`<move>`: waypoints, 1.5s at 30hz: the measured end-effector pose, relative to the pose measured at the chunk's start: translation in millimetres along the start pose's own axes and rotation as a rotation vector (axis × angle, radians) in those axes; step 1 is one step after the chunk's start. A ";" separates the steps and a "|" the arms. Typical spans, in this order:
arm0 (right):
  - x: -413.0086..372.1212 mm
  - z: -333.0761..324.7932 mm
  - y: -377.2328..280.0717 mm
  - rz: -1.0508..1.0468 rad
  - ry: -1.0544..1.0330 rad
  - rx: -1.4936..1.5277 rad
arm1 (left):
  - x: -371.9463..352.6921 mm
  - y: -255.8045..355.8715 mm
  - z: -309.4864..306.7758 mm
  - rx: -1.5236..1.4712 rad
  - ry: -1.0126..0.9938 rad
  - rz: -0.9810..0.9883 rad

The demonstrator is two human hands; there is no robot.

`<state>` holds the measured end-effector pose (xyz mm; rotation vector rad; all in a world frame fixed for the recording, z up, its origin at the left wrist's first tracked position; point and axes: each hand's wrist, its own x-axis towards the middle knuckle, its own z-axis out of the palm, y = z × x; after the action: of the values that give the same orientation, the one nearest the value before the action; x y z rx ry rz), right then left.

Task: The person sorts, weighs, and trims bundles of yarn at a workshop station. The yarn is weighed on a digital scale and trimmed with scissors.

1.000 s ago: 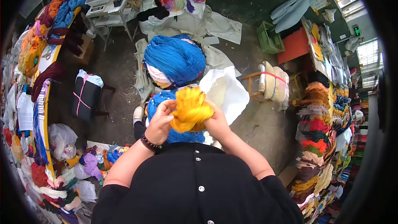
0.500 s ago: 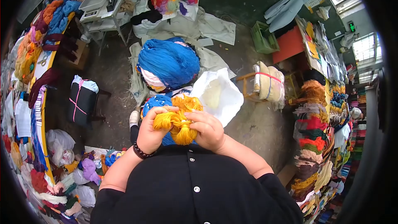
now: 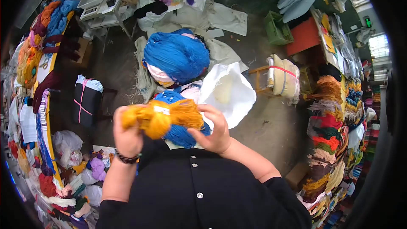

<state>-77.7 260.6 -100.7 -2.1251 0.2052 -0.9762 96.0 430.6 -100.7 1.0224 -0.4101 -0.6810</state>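
Note:
A golden-yellow yarn skein (image 3: 182,112) with a small white band round its middle stretches sideways in front of my chest. My left hand (image 3: 127,133) is closed round its left end, slightly blurred by motion. At the skein's loose right end, my right hand (image 3: 215,130) has its thumb and fingers spread apart, the fingertips right by the strands. Blue yarn (image 3: 184,136) lies below the skein, over my lap. Farther forward sits a big bundle of blue yarn (image 3: 176,57) with pale pink yarn showing at its lower side. A white sheet (image 3: 229,95) lies to the right of the lap.
On the left stand a black bundle tied with pink string (image 3: 87,101) and a long table (image 3: 51,65) heaped with yarn. A stool carries folded cloth (image 3: 283,76) to the right. Behind it are a green crate (image 3: 277,29) and shelves of coloured skeins (image 3: 324,133).
My left hand has moved left, drawing the yellow skein out lengthwise and showing its white band. My right hand's fingers have come off the skein and spread. More blue yarn shows underneath.

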 end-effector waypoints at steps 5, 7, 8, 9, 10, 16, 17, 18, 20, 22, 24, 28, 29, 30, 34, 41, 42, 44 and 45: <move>-34.9 20.2 55.7 0.469 0.036 0.058 | 11.6 17.2 -94.1 0.098 0.422 0.004; -53.4 29.5 76.8 0.607 0.052 0.049 | 24.5 -9.1 -125.5 0.105 0.450 -0.035; -65.9 33.5 86.7 0.701 0.051 0.055 | 31.1 -29.2 -142.5 0.117 0.464 -0.054; -78.0 37.6 97.9 0.727 0.071 0.029 | 39.7 -53.9 -161.7 0.118 0.491 -0.063; -87.0 39.3 106.7 0.753 0.072 0.005 | 49.1 -78.8 -177.9 0.117 0.544 -0.092; -131.9 30.1 156.4 0.873 0.157 -0.198 | 111.8 -233.6 -239.5 0.220 0.648 -0.237; -137.1 27.8 168.5 0.876 0.183 -0.243 | 119.1 -262.7 -254.0 0.216 0.663 -0.297; -144.1 26.1 180.8 0.881 0.208 -0.285 | 122.7 -291.7 -267.6 0.197 0.661 -0.368; -161.2 25.8 211.6 0.990 0.254 -0.279 | 123.5 -351.4 -309.0 0.163 0.643 -0.569; -174.3 25.8 245.0 1.269 0.259 -0.200 | 127.3 -380.8 -295.3 0.418 0.699 -0.865; -210.8 33.3 295.0 1.414 0.156 -0.258 | 123.4 -413.4 -277.0 0.654 0.360 -0.759; -243.7 49.8 375.9 1.527 -0.024 -0.423 | 93.4 -396.6 -104.0 0.734 -0.146 -0.688; -247.1 52.1 389.5 1.580 -0.084 -0.481 | 87.6 -381.1 -50.0 0.743 -0.219 -0.696; -246.8 52.6 400.3 1.583 -0.075 -0.478 | 81.8 -365.7 4.0 0.751 -0.292 -0.702; -247.8 47.1 435.3 1.660 -0.330 -0.514 | 100.0 -398.8 46.9 1.065 -0.411 -0.247; -289.4 45.3 499.9 1.350 -0.792 -0.362 | 147.3 -394.3 61.1 0.495 -0.048 -0.421; -291.4 43.9 505.3 1.349 -0.793 -0.353 | 150.3 -394.2 63.6 0.385 -0.057 -0.442; -278.4 33.2 506.3 1.690 -1.065 -0.207 | 146.0 -391.1 69.9 0.381 -0.002 -0.538; -284.3 33.3 515.7 1.688 -1.072 -0.203 | 141.4 -392.9 66.5 0.430 0.024 -0.567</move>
<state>-167.8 47.9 -643.3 -1.4773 1.2235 1.1186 31.0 155.3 -414.9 1.5807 -0.2458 -1.1137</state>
